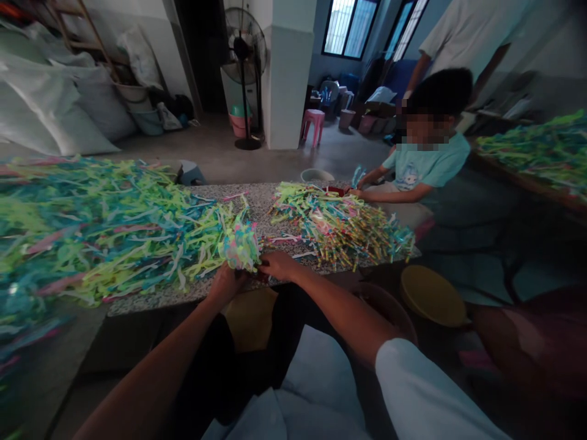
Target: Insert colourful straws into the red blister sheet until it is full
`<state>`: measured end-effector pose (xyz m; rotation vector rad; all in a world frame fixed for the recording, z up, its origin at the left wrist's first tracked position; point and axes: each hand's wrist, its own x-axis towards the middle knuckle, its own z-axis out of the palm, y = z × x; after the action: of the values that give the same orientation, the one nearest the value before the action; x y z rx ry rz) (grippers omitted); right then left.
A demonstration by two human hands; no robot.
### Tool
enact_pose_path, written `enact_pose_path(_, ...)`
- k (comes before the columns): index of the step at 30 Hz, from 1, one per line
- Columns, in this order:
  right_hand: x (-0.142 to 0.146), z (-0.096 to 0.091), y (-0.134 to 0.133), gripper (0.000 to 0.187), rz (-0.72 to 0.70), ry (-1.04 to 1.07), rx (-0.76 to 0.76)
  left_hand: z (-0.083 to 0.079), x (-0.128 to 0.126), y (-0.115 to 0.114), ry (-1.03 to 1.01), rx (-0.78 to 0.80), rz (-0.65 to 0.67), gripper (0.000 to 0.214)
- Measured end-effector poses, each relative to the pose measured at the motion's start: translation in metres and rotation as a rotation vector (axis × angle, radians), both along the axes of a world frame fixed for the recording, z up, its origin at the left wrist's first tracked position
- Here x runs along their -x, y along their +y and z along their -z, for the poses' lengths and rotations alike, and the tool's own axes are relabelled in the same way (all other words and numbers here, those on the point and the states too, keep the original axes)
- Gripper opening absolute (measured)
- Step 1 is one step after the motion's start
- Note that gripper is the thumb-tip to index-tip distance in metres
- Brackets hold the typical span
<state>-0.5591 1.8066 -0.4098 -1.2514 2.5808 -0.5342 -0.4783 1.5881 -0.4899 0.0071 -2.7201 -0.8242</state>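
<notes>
My left hand (225, 282) is closed around the base of a bundle of colourful strips (239, 243) at the near edge of the speckled table (261, 205). My right hand (279, 265) is closed at the bundle's right side, touching it. A big heap of loose green, yellow, blue and pink strips (101, 226) spreads over the table's left part. A second pile of strips (337, 223) lies to the right of my hands.
A seated person (424, 162) works at the table's far right corner; another person (463, 36) stands behind. A yellow basin (431, 296) and a brown basin (385, 308) sit low at my right. A standing fan (247, 67), pillar, pink stool (312, 122) and white sacks (55, 104) lie beyond.
</notes>
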Motion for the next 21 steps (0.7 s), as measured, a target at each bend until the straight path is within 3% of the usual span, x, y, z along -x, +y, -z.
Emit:
enact_pose_path(8,-0.001,-0.010,-0.001,0.025,-0.029,0.019,-0.066,0.006,0.001,-0.002,0.008,0.010,0.015,0.027)
enact_pose_path(21,-0.003,-0.012,-0.009,0.031,-0.037,0.032,-0.200,0.002,-0.002,0.006,0.067,0.010,0.014,0.023)
